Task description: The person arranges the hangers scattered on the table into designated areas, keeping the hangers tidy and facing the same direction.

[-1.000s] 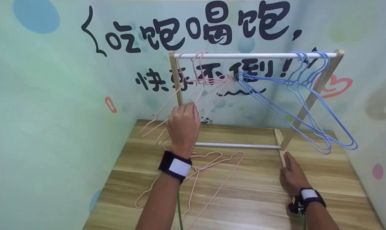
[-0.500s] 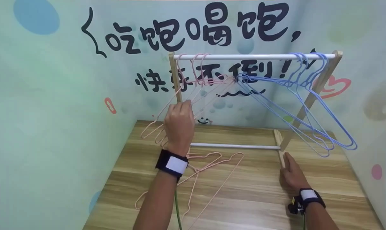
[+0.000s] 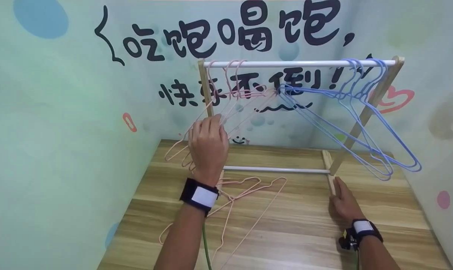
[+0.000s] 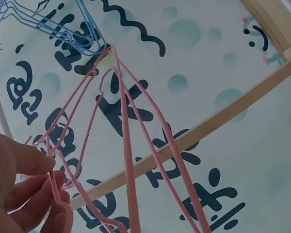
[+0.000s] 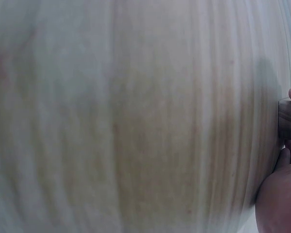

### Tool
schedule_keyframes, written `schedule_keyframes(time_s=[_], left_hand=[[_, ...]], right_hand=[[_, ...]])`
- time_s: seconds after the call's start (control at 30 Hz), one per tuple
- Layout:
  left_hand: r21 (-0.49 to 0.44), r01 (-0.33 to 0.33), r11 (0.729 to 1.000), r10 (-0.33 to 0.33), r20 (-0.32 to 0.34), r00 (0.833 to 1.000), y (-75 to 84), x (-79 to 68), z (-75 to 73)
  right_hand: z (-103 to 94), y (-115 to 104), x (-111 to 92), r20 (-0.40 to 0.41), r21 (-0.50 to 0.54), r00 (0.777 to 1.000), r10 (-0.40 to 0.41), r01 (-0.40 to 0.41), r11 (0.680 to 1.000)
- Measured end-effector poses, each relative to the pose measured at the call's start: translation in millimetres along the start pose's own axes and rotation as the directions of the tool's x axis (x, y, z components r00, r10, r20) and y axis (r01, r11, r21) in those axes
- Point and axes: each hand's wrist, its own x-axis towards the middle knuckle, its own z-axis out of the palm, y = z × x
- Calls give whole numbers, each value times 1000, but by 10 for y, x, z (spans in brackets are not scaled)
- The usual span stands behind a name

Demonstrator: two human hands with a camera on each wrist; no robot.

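My left hand (image 3: 209,150) is raised at the left end of a wooden clothes rack with a white top bar (image 3: 286,64). In the left wrist view its thumb and fingers pinch the side of a pink clothes hanger (image 4: 68,216). Several pink hangers hang by their hooks at the bar's left end, partly behind that hand. Several blue hangers (image 3: 309,89) hang at the right end. Low on the right, my right hand (image 3: 346,204) grips the rack's wooden foot (image 3: 332,184), its thumb and fingers on either side; the right wrist view shows the foot's end (image 5: 286,119).
More pink hangers (image 3: 232,198) lie overlapping on the wood-grain table (image 3: 286,232) in front of the rack. A white lower bar (image 3: 275,170) runs between the rack's feet. A printed wall (image 3: 80,112) encloses the back and sides.
The left hand has shifted slightly left and up along the pink hangers. Some blue hangers sway a little at their lower corners. The right hand stays on the rack's foot.
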Motion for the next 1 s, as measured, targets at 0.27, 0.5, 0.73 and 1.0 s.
schedule_keyframes(time_s=[0.27,0.5,0.73,1.0], left_hand=[[-62,-139,988,138,-20,990,121,-112,-110],[-151,-285,947,281,-51,958,236,-356,-66],[-152,-246,957,252,26,967,210,-722,48],[-10,-91,996,91,260,961,41,-1266,157]], right_hand=[[-11,-8,6,-30,-15,999,-19,19,1000],[-24,8,21,-12,-1,1000,2,-2,1000],[-22,-3,2,-10,-24,1000,8,-8,1000],[-11,4,10,12,-33,1000,24,-24,999]])
